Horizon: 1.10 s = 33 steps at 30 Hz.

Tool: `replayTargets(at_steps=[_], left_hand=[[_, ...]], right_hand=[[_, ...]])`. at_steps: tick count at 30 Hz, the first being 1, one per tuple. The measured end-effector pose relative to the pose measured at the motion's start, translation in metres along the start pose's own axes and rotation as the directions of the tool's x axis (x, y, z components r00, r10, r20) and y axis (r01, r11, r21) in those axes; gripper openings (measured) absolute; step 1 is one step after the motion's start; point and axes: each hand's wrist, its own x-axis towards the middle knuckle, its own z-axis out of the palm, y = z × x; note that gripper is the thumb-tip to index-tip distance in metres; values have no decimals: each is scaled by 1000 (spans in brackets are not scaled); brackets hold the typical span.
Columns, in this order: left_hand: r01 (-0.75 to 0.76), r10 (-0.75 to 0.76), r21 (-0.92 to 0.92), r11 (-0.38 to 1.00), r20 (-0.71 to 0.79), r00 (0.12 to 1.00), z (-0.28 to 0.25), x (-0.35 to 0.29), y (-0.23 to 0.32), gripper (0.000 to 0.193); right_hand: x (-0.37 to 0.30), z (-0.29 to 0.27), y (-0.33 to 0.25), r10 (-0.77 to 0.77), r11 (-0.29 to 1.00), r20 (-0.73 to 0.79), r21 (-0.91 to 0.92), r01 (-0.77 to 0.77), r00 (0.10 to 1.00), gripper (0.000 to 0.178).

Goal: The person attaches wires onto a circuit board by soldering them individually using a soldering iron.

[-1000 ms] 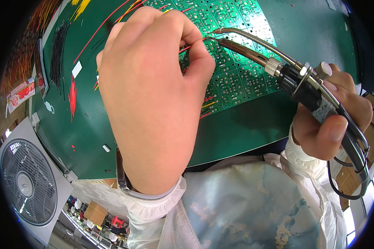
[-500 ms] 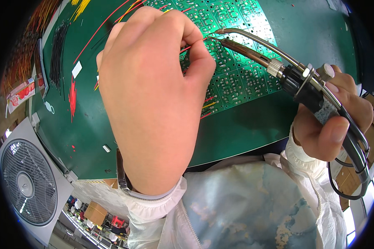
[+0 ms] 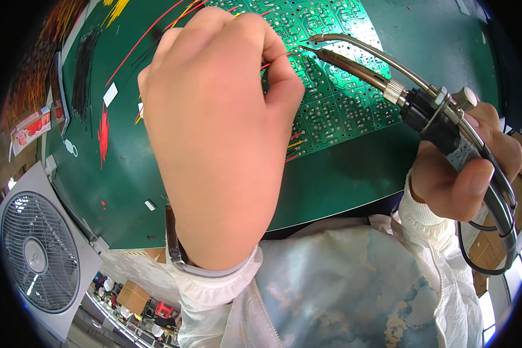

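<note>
A green circuit board panel (image 3: 354, 87) lies solder side up on the table, with rows of solder joints. Above its left part my left hand (image 3: 220, 93) pinches a thin red wire (image 3: 265, 66), whose end reaches a joint on the board. My right hand (image 3: 467, 156) grips a soldering iron (image 3: 412, 104) with a thin curved metal feed tube (image 3: 365, 49) clamped alongside. The iron's dark tip points left, a little apart from the wire end. Short red, yellow and black wires (image 3: 294, 145) stick out at the board's lower left edge, partly behind my left hand.
Bundles of black wires (image 3: 84, 75), red wires (image 3: 103, 139) and yellow wires (image 3: 116, 11) lie on the green table (image 3: 139, 180) to the left. A grey fan (image 3: 37, 249) stands beyond the left edge. The iron's cable (image 3: 499, 269) loops down at the right.
The soldering iron has drawn back slightly to the right, its tip and the feed tube moving off the wire end. My left hand keeps its pinch, shifted a touch rightward in view.
</note>
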Motion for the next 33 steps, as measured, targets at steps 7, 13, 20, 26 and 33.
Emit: replayTargets(at_steps=[7, 13, 20, 26, 33], left_hand=[[-101, 99, 266, 959, 23, 995, 5, -2, -15, 11], [-70, 104, 206, 976, -159, 982, -3, -16, -24, 14], [438, -335, 259, 861, -359, 871, -80, -46, -102, 17], [349, -272, 310, 885, -266, 925, -97, -36, -146, 14], [374, -343, 377, 847, -149, 927, -97, -20, -146, 14]], right_hand=[[-3, 7, 3, 12, 997, -183, -74, -26, 983, 32], [-5, -4, -6, 186, 977, -97, -83, -194, 978, 29], [-11, -6, -6, 222, 971, -109, -63, -230, 969, 42], [-8, -5, -6, 219, 974, -85, -42, -223, 972, 37], [-7, -3, -6, 243, 969, -116, -6, -245, 963, 36]])
